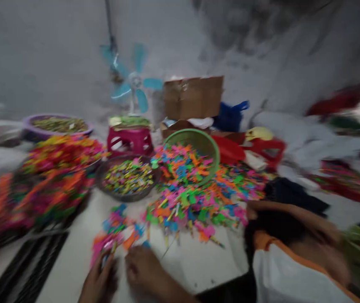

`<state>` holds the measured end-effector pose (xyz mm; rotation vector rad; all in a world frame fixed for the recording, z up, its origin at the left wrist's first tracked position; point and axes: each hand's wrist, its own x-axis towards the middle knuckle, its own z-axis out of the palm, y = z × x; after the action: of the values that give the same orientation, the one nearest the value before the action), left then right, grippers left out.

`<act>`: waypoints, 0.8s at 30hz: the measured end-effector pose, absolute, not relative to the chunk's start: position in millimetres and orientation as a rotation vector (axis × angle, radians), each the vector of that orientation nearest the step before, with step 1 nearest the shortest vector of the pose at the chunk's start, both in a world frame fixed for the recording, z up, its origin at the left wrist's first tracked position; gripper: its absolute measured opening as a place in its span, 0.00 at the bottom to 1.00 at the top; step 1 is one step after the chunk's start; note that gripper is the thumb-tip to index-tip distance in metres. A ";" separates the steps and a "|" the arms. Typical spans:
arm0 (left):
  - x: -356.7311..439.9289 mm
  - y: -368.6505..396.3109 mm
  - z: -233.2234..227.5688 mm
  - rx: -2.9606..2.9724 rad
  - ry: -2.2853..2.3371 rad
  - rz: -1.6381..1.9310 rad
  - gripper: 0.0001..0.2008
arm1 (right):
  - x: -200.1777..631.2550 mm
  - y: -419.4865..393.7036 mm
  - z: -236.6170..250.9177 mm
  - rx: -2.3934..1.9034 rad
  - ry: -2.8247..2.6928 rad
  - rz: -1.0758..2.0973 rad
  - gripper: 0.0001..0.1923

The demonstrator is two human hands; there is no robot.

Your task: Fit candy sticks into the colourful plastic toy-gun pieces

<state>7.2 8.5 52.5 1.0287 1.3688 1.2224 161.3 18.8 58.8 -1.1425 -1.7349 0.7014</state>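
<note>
paper bits bunching in the left hand, right hand pinching beside them.
they are looking light, thin, flimsy; gripping the stick ends is seeming safest.

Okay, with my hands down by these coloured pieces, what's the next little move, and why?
Probably slide the right hand forward to the big pile of coloured pieces and pick one. The left hand already has a small bunch, though blur hides its grip.
</note>
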 end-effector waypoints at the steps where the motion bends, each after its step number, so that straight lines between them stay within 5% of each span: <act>1: -4.5 0.5 51.2 0.862 1.354 1.195 0.10 | 152.9 13.3 55.3 -1.143 -1.908 0.761 0.12; 6: -33.1 -14.7 67.9 0.376 0.966 1.098 0.05 | 159.0 8.6 52.4 -1.058 -2.309 0.903 0.28; 12: -10.6 -9.1 62.6 0.490 1.130 1.132 0.15 | 194.4 17.5 35.4 -1.179 -2.152 0.838 0.20; 24: 23.8 14.3 61.5 1.145 1.583 1.107 0.08 | 200.6 15.6 47.9 -1.187 -2.511 0.492 0.20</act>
<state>23.8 14.3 61.5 1.1453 1.5831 1.1069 200.6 15.6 47.9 -1.1872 -2.5105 0.4916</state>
